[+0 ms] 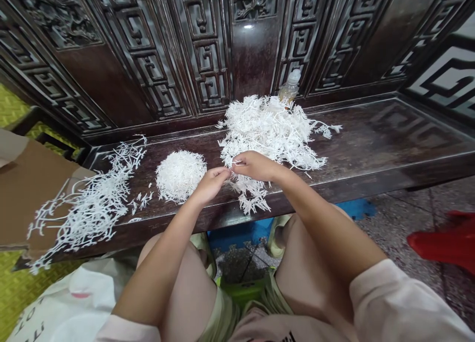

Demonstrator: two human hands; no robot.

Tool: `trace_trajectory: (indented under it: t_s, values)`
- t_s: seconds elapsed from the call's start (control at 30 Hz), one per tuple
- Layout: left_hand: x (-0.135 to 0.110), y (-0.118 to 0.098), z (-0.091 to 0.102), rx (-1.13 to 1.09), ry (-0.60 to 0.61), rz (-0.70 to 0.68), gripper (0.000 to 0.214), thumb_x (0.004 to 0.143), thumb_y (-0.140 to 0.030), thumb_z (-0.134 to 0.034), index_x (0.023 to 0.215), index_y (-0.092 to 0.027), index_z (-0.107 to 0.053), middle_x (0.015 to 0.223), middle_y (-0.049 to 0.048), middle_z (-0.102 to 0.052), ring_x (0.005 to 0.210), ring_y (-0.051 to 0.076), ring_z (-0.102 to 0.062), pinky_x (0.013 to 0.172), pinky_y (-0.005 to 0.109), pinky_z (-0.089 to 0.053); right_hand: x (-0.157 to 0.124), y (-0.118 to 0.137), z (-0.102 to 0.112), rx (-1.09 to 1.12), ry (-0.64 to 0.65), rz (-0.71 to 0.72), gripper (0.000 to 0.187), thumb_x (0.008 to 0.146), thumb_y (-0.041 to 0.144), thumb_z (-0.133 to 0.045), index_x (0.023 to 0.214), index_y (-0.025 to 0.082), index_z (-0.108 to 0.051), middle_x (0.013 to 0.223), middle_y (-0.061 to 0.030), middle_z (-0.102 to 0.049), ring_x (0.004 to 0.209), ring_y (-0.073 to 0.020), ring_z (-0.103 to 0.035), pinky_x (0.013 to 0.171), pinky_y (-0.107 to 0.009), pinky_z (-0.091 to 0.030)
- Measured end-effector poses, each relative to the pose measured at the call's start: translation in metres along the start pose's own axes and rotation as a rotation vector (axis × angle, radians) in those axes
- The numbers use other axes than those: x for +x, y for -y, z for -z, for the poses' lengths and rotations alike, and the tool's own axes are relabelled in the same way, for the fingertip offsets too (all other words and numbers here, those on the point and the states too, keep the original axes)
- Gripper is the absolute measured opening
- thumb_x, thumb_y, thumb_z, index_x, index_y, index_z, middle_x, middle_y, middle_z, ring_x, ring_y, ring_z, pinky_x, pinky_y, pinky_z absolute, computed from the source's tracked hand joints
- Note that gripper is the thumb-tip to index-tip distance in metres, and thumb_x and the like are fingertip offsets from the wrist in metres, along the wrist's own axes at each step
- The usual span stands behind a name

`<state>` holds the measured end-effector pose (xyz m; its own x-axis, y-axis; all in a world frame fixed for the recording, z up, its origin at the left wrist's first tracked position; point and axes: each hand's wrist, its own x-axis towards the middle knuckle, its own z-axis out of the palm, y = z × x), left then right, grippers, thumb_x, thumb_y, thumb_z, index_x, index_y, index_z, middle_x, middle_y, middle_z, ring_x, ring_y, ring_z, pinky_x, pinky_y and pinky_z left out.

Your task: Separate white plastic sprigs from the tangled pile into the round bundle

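Observation:
My right hand (256, 165) pinches a thin white branched sprig, only bits of which show at its fingertips. My left hand (212, 184) is closed in a pinch against the same spot, its fingertips meeting those of the right. What lies between the left fingers is tiny and mostly covered. Just behind the hands rises a large heap of white branched sprigs (269, 129), spilling over the bench's front edge. Left of my left hand sits a round pile of small white pieces (180, 176). Farther left lies a tangle of bare white stems (98, 208).
The dark wooden bench (356, 154) has a carved lattice back (208, 50). A clear bottle with a white cap (291, 87) stands behind the heap. Cardboard (33, 193) lies at the left end, a white bag (70, 297) below it. A red plastic object (445, 243) is at right.

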<state>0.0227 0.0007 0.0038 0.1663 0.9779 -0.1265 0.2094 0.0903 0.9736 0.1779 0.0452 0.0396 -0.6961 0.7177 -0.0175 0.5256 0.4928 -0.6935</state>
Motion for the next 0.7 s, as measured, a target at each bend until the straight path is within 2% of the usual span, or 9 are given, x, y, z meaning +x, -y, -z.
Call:
trace_trajectory:
  t_s: [0.1, 0.23, 0.37, 0.47, 0.53, 0.57, 0.63, 0.7]
  values:
    - [0.002, 0.003, -0.001, -0.005, 0.011, 0.022, 0.021, 0.068, -0.027, -0.043, 0.051, -0.016, -0.048, 0.051, -0.0032, -0.041, 0.054, 0.009, -0.038, 0.056, 0.022, -0.029, 0.0, -0.001, -0.001, -0.088, -0.005, -0.001, 0.016, 0.071, 0.024, -0.042, 0.06, 0.014, -0.049, 0.054, 0.0022, -0.041, 0.052, -0.0076, -0.032, 0.052, -0.022, -0.02]
    - [0.008, 0.005, -0.007, -0.065, -0.083, 0.12, 0.02, 0.066, -0.026, -0.044, 0.048, -0.016, -0.043, 0.049, -0.0031, -0.04, 0.052, 0.009, -0.036, 0.053, 0.023, -0.026, 0.002, 0.001, -0.004, -0.225, -0.037, -0.021, 0.014, 0.07, 0.023, -0.043, 0.058, 0.015, -0.047, 0.052, 0.0021, -0.04, 0.051, -0.0083, -0.03, 0.052, -0.023, -0.018]
    - [0.011, 0.003, -0.014, -0.14, -0.168, 0.151, 0.023, 0.064, -0.026, -0.046, 0.045, -0.016, -0.037, 0.046, -0.0038, -0.034, 0.047, 0.007, -0.029, 0.049, 0.024, -0.021, 0.005, 0.004, -0.006, -0.286, -0.058, -0.014, 0.015, 0.07, 0.024, -0.046, 0.058, 0.016, -0.048, 0.052, 0.002, -0.041, 0.052, -0.0089, -0.03, 0.053, -0.024, -0.018]
    - [0.002, 0.001, -0.015, -0.224, -0.188, 0.125, 0.026, 0.063, -0.021, -0.044, 0.041, -0.016, -0.031, 0.044, -0.0039, -0.028, 0.044, 0.006, -0.025, 0.047, 0.024, -0.021, 0.006, -0.01, 0.007, -0.3, -0.129, -0.113, 0.017, 0.071, 0.023, -0.046, 0.057, 0.015, -0.047, 0.052, 0.0013, -0.042, 0.051, -0.0084, -0.031, 0.055, -0.024, -0.021]
    - [-0.007, -0.002, -0.01, -0.297, -0.163, 0.063, 0.025, 0.062, -0.016, -0.041, 0.04, -0.016, -0.029, 0.044, -0.0033, -0.026, 0.044, 0.006, -0.025, 0.046, 0.023, -0.022, 0.004, -0.026, 0.024, -0.27, -0.251, -0.266, 0.018, 0.075, 0.022, -0.043, 0.059, 0.014, -0.047, 0.054, -0.0001, -0.044, 0.05, -0.0078, -0.032, 0.056, -0.025, -0.023]
    - [-0.011, -0.003, -0.006, -0.347, -0.152, 0.041, 0.023, 0.061, -0.015, -0.04, 0.041, -0.016, -0.029, 0.045, -0.003, -0.026, 0.044, 0.006, -0.025, 0.046, 0.023, -0.023, 0.002, -0.034, 0.032, -0.235, -0.286, -0.298, 0.019, 0.076, 0.024, -0.042, 0.062, 0.014, -0.048, 0.056, -0.001, -0.045, 0.05, -0.008, -0.032, 0.055, -0.025, -0.023]
    - [-0.014, -0.005, 0.004, -0.462, -0.152, 0.058, 0.02, 0.062, -0.016, -0.038, 0.043, -0.016, -0.031, 0.047, -0.0027, -0.027, 0.044, 0.006, -0.026, 0.045, 0.022, -0.025, -0.001, -0.044, 0.041, -0.204, -0.265, -0.3, 0.022, 0.078, 0.029, -0.039, 0.068, 0.014, -0.051, 0.058, -0.0014, -0.046, 0.049, -0.0081, -0.033, 0.053, -0.025, -0.023]
    - [-0.01, -0.006, 0.014, -0.572, -0.176, 0.149, 0.019, 0.063, -0.019, -0.038, 0.046, -0.016, -0.032, 0.049, -0.0026, -0.028, 0.042, 0.006, -0.027, 0.043, 0.022, -0.026, -0.003, -0.044, 0.039, -0.124, -0.195, -0.265, 0.026, 0.079, 0.034, -0.038, 0.068, 0.014, -0.051, 0.058, -0.001, -0.046, 0.049, -0.0081, -0.033, 0.051, -0.025, -0.023]
